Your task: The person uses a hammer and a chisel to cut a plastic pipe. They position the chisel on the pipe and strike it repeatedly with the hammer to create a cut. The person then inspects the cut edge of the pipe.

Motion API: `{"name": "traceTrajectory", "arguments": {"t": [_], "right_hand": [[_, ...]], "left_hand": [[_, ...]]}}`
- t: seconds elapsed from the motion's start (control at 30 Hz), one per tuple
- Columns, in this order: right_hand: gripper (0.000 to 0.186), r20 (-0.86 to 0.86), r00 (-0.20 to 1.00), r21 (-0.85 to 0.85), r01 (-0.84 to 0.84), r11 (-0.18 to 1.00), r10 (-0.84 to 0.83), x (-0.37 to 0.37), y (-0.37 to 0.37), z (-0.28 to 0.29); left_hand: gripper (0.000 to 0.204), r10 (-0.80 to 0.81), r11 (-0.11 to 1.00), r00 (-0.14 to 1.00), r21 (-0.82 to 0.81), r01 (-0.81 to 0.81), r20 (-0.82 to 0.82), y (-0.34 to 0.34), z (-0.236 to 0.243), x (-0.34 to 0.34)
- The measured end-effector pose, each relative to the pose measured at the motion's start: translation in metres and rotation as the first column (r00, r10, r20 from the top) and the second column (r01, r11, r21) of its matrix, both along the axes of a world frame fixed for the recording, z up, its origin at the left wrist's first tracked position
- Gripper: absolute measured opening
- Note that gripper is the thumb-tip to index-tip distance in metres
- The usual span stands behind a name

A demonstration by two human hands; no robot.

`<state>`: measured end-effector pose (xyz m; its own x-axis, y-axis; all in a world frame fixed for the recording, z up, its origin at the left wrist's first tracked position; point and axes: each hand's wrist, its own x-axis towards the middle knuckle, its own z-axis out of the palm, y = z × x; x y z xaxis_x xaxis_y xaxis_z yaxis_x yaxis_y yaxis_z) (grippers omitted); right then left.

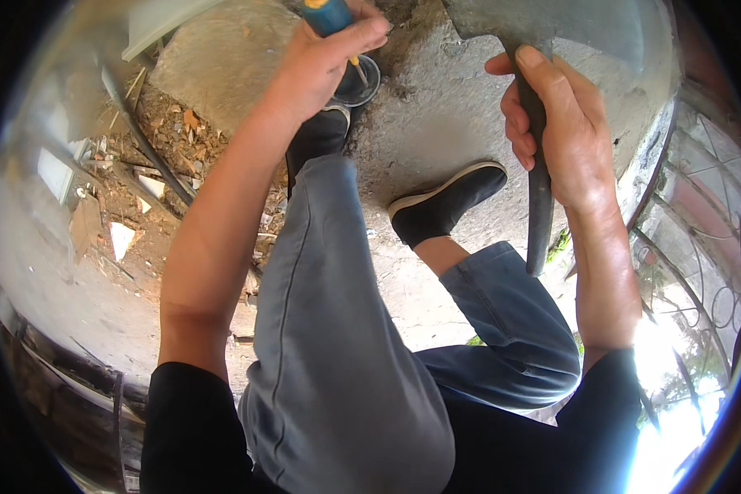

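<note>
My left hand [325, 62] is closed round a thick blue-handled tool [329, 18] with an orange end. A thin, partly yellow shaft points down from below the fist; its exact kind is unclear. Just beneath, a small round dark cup [358, 82] with a pale rim stands by my left shoe, and the shaft's tip appears over or in it. On the right, my right hand [564, 123] grips the long dark handle of a broad-bladed tool [538, 206]. Its wide grey metal blade spreads away at the top, partly washed out and cut off by the frame.
Both black shoes [453, 202] stand on rough concrete ground [436, 132]. A flat stone slab [222, 62] lies at far left. Nearer, soil holds dry leaves, white shards [122, 239] and a dark hose or pipe [144, 140]. Curled metal bars [692, 263] line the right side.
</note>
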<state>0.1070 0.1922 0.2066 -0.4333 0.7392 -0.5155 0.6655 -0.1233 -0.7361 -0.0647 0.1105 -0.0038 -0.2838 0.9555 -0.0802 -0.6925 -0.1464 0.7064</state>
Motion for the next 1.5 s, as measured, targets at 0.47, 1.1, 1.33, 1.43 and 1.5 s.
{"name": "traceTrajectory", "arguments": {"t": [0.47, 1.1, 1.33, 1.43, 1.5], "right_hand": [[0.033, 0.109, 0.954, 0.321, -0.299, 0.899, 0.279, -0.05, -0.032, 0.049], [0.027, 0.129, 0.957, 0.346, -0.289, 0.893, 0.26, -0.047, -0.027, 0.023], [0.031, 0.195, 0.953, 0.372, -0.289, 0.882, 0.23, -0.055, -0.033, 0.034], [0.029, 0.157, 0.925, 0.531, -0.375, 0.76, 0.347, -0.046, -0.032, 0.019], [0.032, 0.209, 0.893, 0.593, -0.44, 0.675, 0.398, -0.035, -0.02, 0.006]], "left_hand": [[0.016, 0.142, 0.964, 0.954, -0.182, -0.194, -0.263, 0.002, -0.002, 0.024], [0.012, 0.122, 0.969, 0.978, -0.193, -0.155, -0.171, 0.006, 0.012, 0.029], [0.013, 0.152, 0.973, 0.972, -0.145, -0.178, -0.177, 0.004, 0.004, 0.021], [0.013, 0.129, 0.969, 0.965, -0.176, -0.171, -0.228, 0.003, 0.013, 0.025], [0.016, 0.021, 0.958, 0.925, -0.257, -0.127, -0.378, 0.004, 0.016, 0.029]]}}
